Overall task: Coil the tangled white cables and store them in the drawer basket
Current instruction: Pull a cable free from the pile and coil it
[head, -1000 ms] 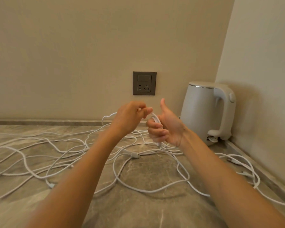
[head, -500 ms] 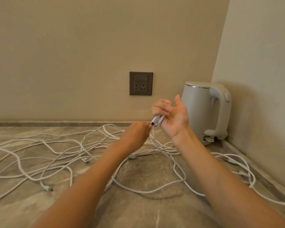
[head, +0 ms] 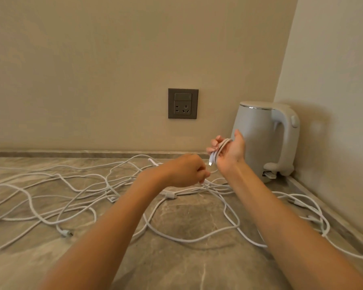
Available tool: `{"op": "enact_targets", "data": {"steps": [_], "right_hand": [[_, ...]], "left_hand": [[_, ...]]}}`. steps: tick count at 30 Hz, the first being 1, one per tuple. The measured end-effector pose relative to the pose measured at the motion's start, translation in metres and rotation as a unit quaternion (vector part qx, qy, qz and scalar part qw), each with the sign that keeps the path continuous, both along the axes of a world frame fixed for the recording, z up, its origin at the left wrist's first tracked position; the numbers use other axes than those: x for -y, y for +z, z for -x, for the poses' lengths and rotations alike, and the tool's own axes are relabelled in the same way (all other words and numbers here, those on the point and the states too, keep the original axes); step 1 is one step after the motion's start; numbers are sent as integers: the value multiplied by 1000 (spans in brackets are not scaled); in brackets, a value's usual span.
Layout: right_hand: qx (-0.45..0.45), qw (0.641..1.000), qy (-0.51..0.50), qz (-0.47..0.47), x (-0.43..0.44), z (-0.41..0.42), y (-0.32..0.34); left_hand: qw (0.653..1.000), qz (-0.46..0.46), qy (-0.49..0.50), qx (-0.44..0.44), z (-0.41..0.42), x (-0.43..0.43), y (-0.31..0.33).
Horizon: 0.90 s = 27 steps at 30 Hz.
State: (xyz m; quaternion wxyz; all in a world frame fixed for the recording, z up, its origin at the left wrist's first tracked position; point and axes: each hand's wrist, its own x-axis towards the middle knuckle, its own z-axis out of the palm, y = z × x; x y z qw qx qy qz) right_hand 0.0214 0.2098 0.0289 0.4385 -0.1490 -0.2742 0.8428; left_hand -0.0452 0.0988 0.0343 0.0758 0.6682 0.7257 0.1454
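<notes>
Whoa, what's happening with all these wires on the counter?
A person is tidying them by hand. The right hand holds a few loops of white cable wound round it, in front of the kettle. The left hand pinches the cable lower down, apparently feeding it in. Most of the tangle lies loose across the counter, so the coiling has barely begun.

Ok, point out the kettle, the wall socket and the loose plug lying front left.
kettle (head: 256, 126): head view, on its body.
wall socket (head: 183, 103): head view, plate centre.
loose plug (head: 65, 233): head view, its white housing.
</notes>
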Motion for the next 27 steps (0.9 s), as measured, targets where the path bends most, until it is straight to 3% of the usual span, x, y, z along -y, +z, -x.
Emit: {"op": "enact_targets", "data": {"steps": [4, 9, 16, 22, 27], "right_hand": [[133, 978, -14, -161, 7, 2, -1], [280, 908, -4, -312, 10, 4, -4], [364, 813, 200, -409, 16, 4, 0], [325, 782, 343, -407, 18, -6, 6], [169, 803, 465, -332, 18, -12, 13]], "left_hand": [[1000, -20, 3, 18, 5, 6, 10], [996, -90, 18, 20, 12, 16, 22], [975, -196, 47, 97, 29, 27, 32], [947, -298, 82, 91, 37, 24, 30], [923, -359, 109, 89, 33, 18, 27]]}}
